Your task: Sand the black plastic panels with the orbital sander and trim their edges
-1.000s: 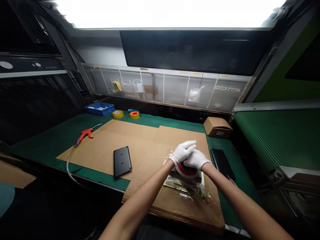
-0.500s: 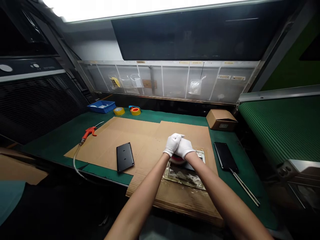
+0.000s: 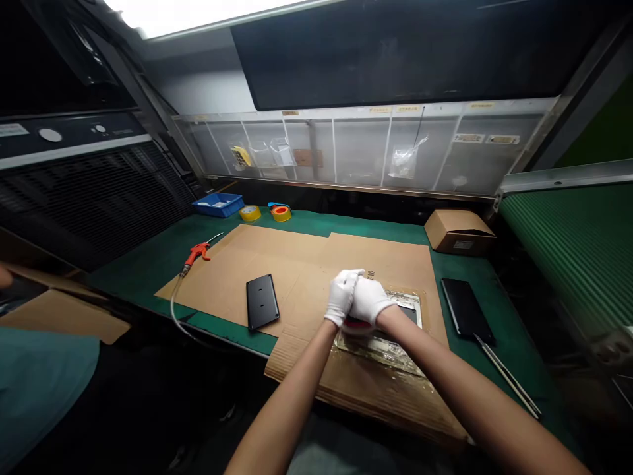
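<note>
My left hand (image 3: 341,295) and my right hand (image 3: 368,301), both in white gloves, are closed and pressed together, one against the other. Under them shows the red edge of a rounded thing (image 3: 357,324); the gloves cover most of it. It sits over a worn, taped frame (image 3: 386,352) with a dark flat piece (image 3: 410,313) inside, partly hidden by my right wrist. To the left, a black rectangular panel (image 3: 262,302) lies on the cardboard sheet (image 3: 301,264). Another black panel (image 3: 465,307) is on the green mat to the right, with a thin, two-pronged tool (image 3: 509,376) against its near end.
An orange air blow gun (image 3: 196,254) with a hose lies at left. Along the back stand a blue tray (image 3: 218,206), yellow tape rolls (image 3: 250,213) and a cardboard box (image 3: 459,232). A green ribbed conveyor (image 3: 578,244) borders the right. A person's teal sleeve (image 3: 44,389) shows at lower left.
The camera view has turned slightly left, moving the bench rightward in the picture. My joined hands have moved a little left over the frame, showing more of the dark piece.
</note>
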Demonstrator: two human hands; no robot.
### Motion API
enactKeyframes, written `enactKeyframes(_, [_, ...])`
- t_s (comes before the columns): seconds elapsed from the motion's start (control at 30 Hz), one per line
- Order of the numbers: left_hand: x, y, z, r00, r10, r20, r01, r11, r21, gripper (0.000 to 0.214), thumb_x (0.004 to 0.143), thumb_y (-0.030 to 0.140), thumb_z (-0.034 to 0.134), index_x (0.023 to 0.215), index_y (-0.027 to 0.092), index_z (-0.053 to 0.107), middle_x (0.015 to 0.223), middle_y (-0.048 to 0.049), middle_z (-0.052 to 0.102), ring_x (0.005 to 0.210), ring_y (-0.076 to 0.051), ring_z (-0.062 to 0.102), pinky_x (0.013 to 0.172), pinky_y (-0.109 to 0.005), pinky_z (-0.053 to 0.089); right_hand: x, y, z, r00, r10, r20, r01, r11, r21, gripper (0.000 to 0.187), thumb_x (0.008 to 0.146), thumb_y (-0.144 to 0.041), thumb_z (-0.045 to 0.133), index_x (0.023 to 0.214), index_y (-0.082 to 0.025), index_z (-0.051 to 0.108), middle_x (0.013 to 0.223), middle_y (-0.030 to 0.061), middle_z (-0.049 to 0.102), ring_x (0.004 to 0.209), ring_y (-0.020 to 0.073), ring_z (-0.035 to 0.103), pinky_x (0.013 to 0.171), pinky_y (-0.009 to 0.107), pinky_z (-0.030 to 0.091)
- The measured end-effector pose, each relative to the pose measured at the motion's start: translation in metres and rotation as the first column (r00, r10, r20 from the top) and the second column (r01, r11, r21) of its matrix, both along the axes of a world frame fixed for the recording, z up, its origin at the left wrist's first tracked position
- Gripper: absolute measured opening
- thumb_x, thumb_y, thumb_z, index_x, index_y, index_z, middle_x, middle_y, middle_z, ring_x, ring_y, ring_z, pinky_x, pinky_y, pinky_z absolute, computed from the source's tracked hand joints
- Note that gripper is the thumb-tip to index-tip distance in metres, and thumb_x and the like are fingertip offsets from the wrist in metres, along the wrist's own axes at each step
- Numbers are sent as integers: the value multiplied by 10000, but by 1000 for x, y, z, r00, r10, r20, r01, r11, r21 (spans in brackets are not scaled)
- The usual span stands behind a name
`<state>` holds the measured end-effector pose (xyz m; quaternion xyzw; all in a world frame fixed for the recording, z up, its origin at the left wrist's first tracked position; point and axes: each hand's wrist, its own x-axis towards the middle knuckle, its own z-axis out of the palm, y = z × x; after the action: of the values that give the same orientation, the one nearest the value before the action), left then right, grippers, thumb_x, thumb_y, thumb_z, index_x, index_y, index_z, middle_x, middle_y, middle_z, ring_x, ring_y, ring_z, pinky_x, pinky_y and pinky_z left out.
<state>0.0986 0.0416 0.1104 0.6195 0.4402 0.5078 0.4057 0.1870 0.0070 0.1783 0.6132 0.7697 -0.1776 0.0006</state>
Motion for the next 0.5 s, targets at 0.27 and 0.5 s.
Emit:
enactKeyframes(0.27, [9, -7, 0, 1000, 27, 15, -27, 1000, 5, 283, 919, 160, 472, 925, 140, 754, 1053, -117, 774, 1042, -236, 715, 1043, -408, 534, 5, 1, -10, 993, -113, 37, 109, 991, 79, 500, 889, -232, 593, 1332, -2, 558, 1181, 272, 673, 1001, 332, 703, 844, 372, 541])
enactKeyframes(0.5, [27, -18, -8, 999, 19, -43, -14, 994, 109, 308, 972, 199, 450, 996, 146, 753, 1076, -124, 761, 1062, -252, 695, 1054, -409, 517, 30, -14, -15, 1000, -9, -25, 10, 999, 38, 397, 842, -299, 673, 1197, -123, 655, 1080, 154, 726, 952, 281, 713, 818, 307, 527])
